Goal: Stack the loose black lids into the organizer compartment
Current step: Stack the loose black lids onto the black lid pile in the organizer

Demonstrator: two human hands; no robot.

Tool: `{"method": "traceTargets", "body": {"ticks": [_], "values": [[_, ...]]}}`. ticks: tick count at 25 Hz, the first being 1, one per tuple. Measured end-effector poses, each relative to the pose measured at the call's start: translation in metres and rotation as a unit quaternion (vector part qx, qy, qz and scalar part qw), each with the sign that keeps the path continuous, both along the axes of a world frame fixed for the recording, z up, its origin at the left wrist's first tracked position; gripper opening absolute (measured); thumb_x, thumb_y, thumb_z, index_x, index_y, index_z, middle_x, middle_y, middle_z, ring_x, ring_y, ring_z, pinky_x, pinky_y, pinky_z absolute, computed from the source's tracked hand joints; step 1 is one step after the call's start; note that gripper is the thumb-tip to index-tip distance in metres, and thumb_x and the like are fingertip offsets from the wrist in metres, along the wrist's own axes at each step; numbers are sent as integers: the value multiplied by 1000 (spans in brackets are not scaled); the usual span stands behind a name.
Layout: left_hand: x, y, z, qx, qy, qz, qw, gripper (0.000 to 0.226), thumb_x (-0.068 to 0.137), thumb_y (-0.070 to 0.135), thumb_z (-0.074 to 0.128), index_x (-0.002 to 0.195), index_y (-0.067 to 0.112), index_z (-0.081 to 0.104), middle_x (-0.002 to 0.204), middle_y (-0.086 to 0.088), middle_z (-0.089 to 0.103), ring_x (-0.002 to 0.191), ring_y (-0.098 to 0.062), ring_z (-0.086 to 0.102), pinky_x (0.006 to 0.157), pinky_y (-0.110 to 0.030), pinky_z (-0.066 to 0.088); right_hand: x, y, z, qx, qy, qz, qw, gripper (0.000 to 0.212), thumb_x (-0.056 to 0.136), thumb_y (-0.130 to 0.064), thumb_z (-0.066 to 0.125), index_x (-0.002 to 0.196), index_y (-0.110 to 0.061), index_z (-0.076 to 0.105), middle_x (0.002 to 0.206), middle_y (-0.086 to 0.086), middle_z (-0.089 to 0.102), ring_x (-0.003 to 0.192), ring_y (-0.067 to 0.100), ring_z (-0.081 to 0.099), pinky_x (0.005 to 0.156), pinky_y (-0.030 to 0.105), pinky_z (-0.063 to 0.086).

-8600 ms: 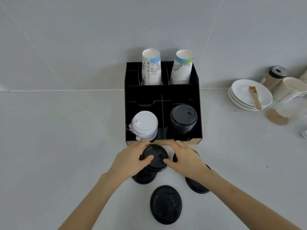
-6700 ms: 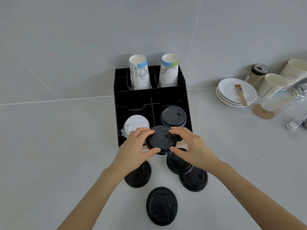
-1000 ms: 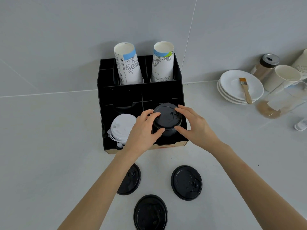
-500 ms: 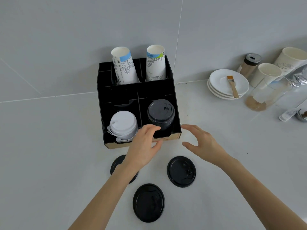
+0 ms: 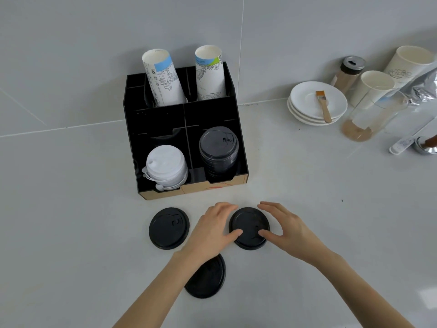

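As left hand [image 5: 212, 230] and right hand [image 5: 285, 230] curled fingers round one lid [image 5: 249, 227], just in front of the organizer [image 5: 201, 188], a level lift onto the organizer's front-right stack [image 5: 218, 147] looked best.

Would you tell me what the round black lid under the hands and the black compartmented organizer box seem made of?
The round black lid looks like thin moulded plastic, matte, given its embossed tab and raised rim. The black compartmented organizer box is flat slotted panels, matte black with a bare tan front edge: probably fibreboard or wood.
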State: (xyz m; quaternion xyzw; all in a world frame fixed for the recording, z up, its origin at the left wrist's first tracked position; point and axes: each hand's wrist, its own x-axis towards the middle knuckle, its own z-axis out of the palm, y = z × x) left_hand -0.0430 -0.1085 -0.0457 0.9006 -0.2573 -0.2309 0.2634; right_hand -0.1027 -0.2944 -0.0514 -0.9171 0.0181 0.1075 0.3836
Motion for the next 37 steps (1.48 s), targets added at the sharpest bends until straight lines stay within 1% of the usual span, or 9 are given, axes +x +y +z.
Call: {"method": "traceTargets", "body": {"ticks": [5, 11, 16, 21, 25, 28, 31, 34, 37], "values": [[-7, -3, -8, 10, 20, -18, 1000, 55, 84, 33, 55, 132, 21, 31, 141, 1, 34, 127, -17, 33, 107, -33, 31, -11, 2, -11, 5, 16, 18, 1000, 55, 81, -24, 62, 131, -22, 36, 141, -6, 36, 126, 11, 39, 101, 17, 31], [-11, -1, -13, 38, 7, -38, 999, 59, 85, 31, 54, 135, 21, 25, 145, 2, 26, 131, -17, 28, 109, -32, 29, -13, 7, -15, -26, -7, 26, 999, 56, 82, -21, 61, 131, -21, 35, 143, -6, 33, 128, 13, 39, 103, 24, 37], [-10, 3, -10, 29, 4, -31, 999, 58, 85, 30, 53, 136, 21, 25, 145, 2, 26, 130, -16, 28, 109, -31, 29, -10, 10, -11, -6, -5, 23, 1000, 55, 82, -21, 61, 131, -22, 36, 143, -8, 34, 127, 11, 40, 104, 25, 37], [-3, 10, 2, -8, -21, -11, 1000, 56, 85, 32, 54, 134, 21, 28, 144, 4, 29, 129, -14, 29, 107, -28, 28, -1, 11, 0, 25, -20, 16, 999, 54, 82, -18, 61, 130, -23, 37, 142, -9, 36, 126, 7, 39, 101, 13, 29], [5, 16, 15, -50, -60, 4, 997, 54, 84, 33, 56, 132, 22, 33, 141, 5, 33, 127, -12, 31, 105, -22, 25, 10, 12, 12, 22, -45, 20, 999, 55, 82, -19, 62, 130, -23, 37, 142, -7, 37, 125, 7, 40, 92, -8, 21], [12, 21, 27, -86, -91, 20, 992, 52, 82, 32, 58, 129, 21, 39, 139, 5, 38, 125, -7, 32, 101, -14, 19, 21, 13, 25, 26, -70, 30, 997, 53, 82, -18, 62, 129, -21, 39, 141, -6, 39, 124, 8, 41, 92, -9, 21], [22, 25, 40, -114, -118, 37, 986, 50, 81, 30, 61, 127, 20, 43, 138, 5, 40, 117, 2, 28, 103, -15, 21, 35, 14, 41, 25, -96, 41, 994, 53, 81, -19, 63, 129, -21, 40, 140, -7, 39, 123, 4, 40, 95, -8, 20], [35, 27, 52, -122, -139, 52, 981, 50, 80, 30, 62, 126, 20, 44, 138, 4, 42, 117, -1, 29, 101, -13, 18, 53, 15, 55, 19, -120, 57, 991, 53, 81, -19, 63, 128, -21, 40, 140, -7, 39, 121, 1, 38, 95, -8, 19], [51, 28, 64, -120, -152, 65, 979, 50, 80, 29, 62, 126, 20, 44, 138, 3, 42, 125, -10, 35, 100, -15, 18, 73, 15, 68, 6, -135, 67, 989, 53, 81, -19, 63, 129, -21, 39, 142, -5, 39, 120, -2, 36, 94, -8, 19]]}}
